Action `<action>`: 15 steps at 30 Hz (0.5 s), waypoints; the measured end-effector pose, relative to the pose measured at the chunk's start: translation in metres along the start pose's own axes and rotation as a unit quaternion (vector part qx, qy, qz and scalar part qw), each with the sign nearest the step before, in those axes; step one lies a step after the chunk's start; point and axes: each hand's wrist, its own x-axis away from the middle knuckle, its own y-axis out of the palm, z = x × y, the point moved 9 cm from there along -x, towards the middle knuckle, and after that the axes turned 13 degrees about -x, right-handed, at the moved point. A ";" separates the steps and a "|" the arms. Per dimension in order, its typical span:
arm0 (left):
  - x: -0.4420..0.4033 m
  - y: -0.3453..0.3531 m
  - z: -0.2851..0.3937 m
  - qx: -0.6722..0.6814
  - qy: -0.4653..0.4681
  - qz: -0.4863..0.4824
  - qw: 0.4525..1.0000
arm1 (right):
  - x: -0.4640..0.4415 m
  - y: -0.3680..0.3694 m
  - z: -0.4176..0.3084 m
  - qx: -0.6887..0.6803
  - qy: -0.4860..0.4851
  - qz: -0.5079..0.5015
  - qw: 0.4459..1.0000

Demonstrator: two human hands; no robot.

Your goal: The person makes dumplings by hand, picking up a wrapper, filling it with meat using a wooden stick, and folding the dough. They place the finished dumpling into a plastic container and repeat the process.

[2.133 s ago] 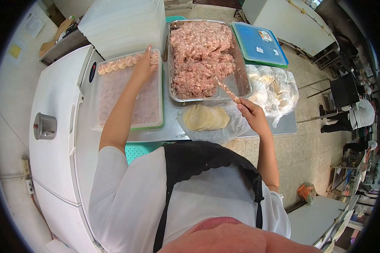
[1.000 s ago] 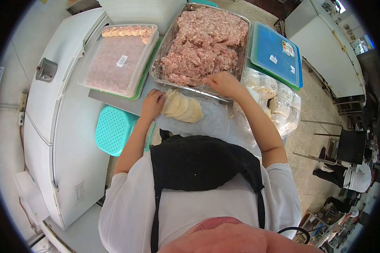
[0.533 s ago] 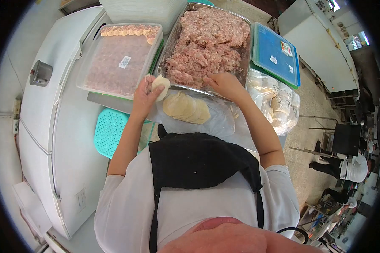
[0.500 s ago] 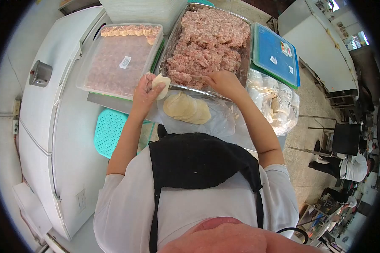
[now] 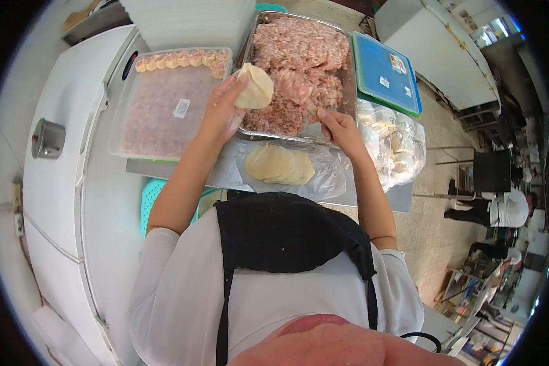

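The dough wrapper [image 5: 256, 90] is pinched at its left side in our left hand [image 5: 222, 105], thumb on its face; we hold it over the near-left part of the metal pan [image 5: 350, 110]. Our right hand [image 5: 340, 129] pinches a tool's handle [image 5: 318, 113] between thumb and fingers, nearly closed, over the ground meat [image 5: 302, 46]. Below the pan, more wrappers [image 5: 279, 165] lie overlapped on plastic sheeting [image 5: 330, 177]. The tray [image 5: 158, 116] of filled pieces [image 5: 183, 59] bears a white label [image 5: 181, 108], and stickers mark the blue lid [image 5: 372, 67]; we cannot read their print. The pan's near rim runs between our wrists, and the steel table [image 5: 399, 196] shows along its front edge.
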 end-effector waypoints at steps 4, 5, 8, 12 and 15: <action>-0.017 0.047 -0.002 0.241 -0.069 -0.061 0.966 | 0.014 -0.005 -0.027 -0.091 -0.047 0.059 0.993; -0.018 0.055 -0.004 0.184 -0.072 -0.028 0.980 | 0.016 -0.004 -0.034 -0.107 -0.059 0.057 0.991; -0.018 0.084 -0.008 0.280 -0.079 -0.085 0.953 | 0.013 0.004 -0.038 -0.099 -0.103 0.079 0.987; -0.018 0.085 0.001 0.270 -0.040 -0.035 0.961 | 0.019 0.010 -0.056 0.198 -0.340 0.138 0.909; -0.024 0.050 -0.027 0.235 -0.045 0.065 0.969 | 0.032 0.014 -0.070 0.421 -0.221 0.055 0.878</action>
